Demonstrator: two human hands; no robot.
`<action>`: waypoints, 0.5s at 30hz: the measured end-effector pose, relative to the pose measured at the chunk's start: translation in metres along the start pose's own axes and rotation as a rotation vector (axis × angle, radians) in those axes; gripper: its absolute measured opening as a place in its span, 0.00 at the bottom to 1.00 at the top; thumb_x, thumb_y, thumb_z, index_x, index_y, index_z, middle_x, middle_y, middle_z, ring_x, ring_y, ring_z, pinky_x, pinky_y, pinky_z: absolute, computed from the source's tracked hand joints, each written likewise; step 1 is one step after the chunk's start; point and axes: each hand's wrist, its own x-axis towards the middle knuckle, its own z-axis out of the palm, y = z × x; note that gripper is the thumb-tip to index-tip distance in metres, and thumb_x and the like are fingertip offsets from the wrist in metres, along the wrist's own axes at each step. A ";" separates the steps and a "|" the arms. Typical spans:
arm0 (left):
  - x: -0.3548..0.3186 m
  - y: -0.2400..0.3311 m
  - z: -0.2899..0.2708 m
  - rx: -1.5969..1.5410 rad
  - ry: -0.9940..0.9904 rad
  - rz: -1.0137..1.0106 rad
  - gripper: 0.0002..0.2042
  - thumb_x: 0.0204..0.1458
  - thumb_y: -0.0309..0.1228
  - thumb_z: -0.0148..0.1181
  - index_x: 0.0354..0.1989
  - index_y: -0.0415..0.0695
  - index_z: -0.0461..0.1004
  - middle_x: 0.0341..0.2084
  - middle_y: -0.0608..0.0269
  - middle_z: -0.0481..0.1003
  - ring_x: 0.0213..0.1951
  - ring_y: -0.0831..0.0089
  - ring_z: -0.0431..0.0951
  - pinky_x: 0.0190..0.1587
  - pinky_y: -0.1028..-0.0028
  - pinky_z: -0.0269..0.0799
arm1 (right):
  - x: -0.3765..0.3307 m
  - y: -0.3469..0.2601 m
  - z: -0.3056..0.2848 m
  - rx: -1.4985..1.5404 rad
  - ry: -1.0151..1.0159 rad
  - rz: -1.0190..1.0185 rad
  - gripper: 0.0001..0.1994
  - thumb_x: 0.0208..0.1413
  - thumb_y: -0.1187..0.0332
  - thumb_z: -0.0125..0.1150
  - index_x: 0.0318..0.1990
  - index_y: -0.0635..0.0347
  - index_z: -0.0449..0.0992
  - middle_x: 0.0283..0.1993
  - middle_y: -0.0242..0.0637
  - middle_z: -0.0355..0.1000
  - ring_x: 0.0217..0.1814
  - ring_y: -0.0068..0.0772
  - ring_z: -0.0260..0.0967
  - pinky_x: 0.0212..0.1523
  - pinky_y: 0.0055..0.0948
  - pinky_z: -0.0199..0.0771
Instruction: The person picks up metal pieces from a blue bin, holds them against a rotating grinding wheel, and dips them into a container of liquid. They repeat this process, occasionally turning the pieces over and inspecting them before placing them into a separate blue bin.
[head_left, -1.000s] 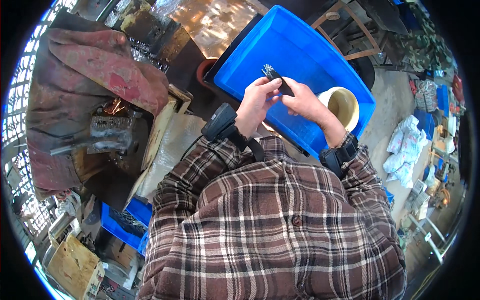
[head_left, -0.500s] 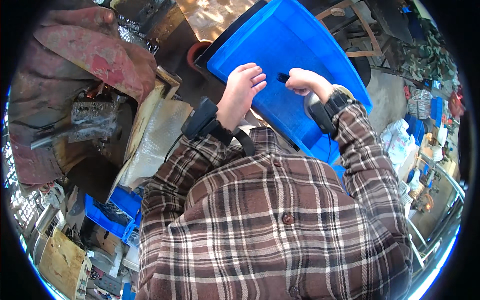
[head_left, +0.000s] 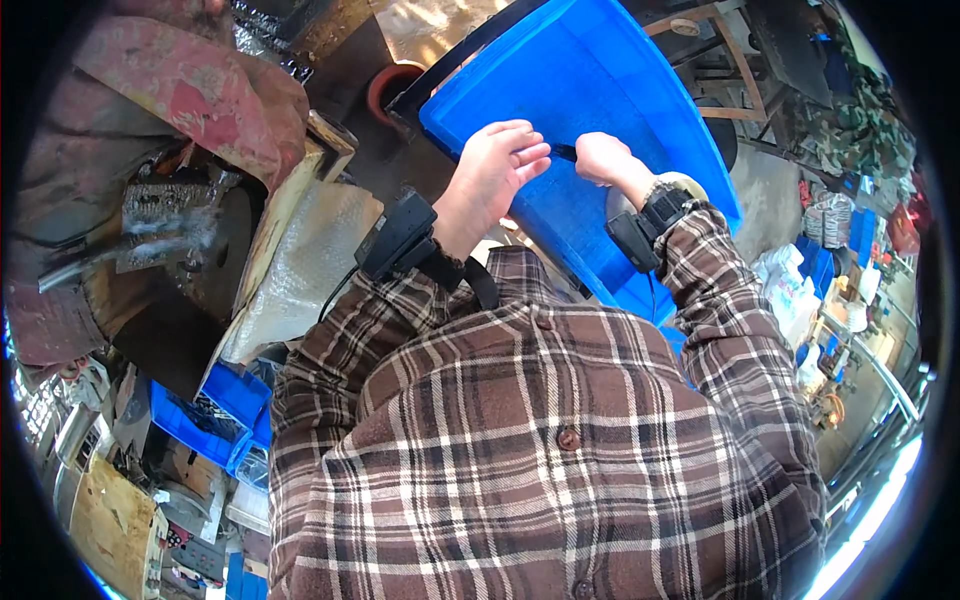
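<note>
A large blue plastic bin (head_left: 640,95) lies in front of me, and both hands are over it. My right hand (head_left: 612,163) is closed around a small bundle of thin black pieces (head_left: 564,152), whose ends stick out toward the left; I cannot tell their exact kind. My left hand (head_left: 500,165) is at the bin's left rim, palm turned to the right. Its fingers are loosely bent and open, with the fingertips close to the black ends. Whether they touch cannot be seen. Each wrist has a black strapped device.
At left stands a machine draped with a stained reddish cloth (head_left: 190,90), its metal parts (head_left: 165,220) showing. Bubble wrap (head_left: 310,255) hangs on its near side. Blue crates (head_left: 205,410) sit at lower left. A wooden frame (head_left: 745,70) and white bags (head_left: 785,285) are at right.
My left hand has moved slightly right, nearer the black pieces. The right hand stays closed on them and has shifted a little. The whole view has turned slightly.
</note>
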 end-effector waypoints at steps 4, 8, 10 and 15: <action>0.009 -0.018 0.004 0.070 0.098 -0.195 0.21 0.58 0.34 0.57 0.50 0.28 0.63 0.50 0.41 0.68 0.50 0.52 0.72 0.55 0.57 0.71 | -0.019 0.008 0.013 0.110 0.366 -0.219 0.12 0.50 0.65 0.56 0.36 0.66 0.77 0.38 0.53 0.76 0.45 0.53 0.75 0.44 0.46 0.74; 0.012 -0.027 0.008 -0.075 -0.054 -0.155 0.14 0.55 0.42 0.63 0.41 0.46 0.72 0.42 0.59 0.75 0.46 0.67 0.73 0.45 0.65 0.70 | -0.063 -0.007 0.018 0.556 0.645 -0.510 0.14 0.53 0.67 0.55 0.47 0.62 0.72 0.42 0.55 0.74 0.47 0.57 0.71 0.46 0.47 0.72; 0.013 -0.028 0.015 -0.112 -0.136 0.024 0.10 0.56 0.37 0.62 0.40 0.46 0.72 0.39 0.62 0.76 0.44 0.70 0.74 0.44 0.68 0.70 | -0.081 -0.019 0.019 0.600 0.777 -0.550 0.17 0.54 0.69 0.55 0.51 0.63 0.70 0.46 0.53 0.73 0.49 0.56 0.71 0.47 0.46 0.73; 0.013 -0.023 0.026 -0.135 -0.124 0.072 0.05 0.58 0.25 0.56 0.42 0.43 0.72 0.40 0.59 0.77 0.43 0.71 0.77 0.43 0.74 0.73 | -0.100 -0.034 0.024 0.715 1.030 -0.549 0.20 0.54 0.70 0.58 0.54 0.65 0.66 0.52 0.51 0.71 0.53 0.53 0.70 0.49 0.43 0.74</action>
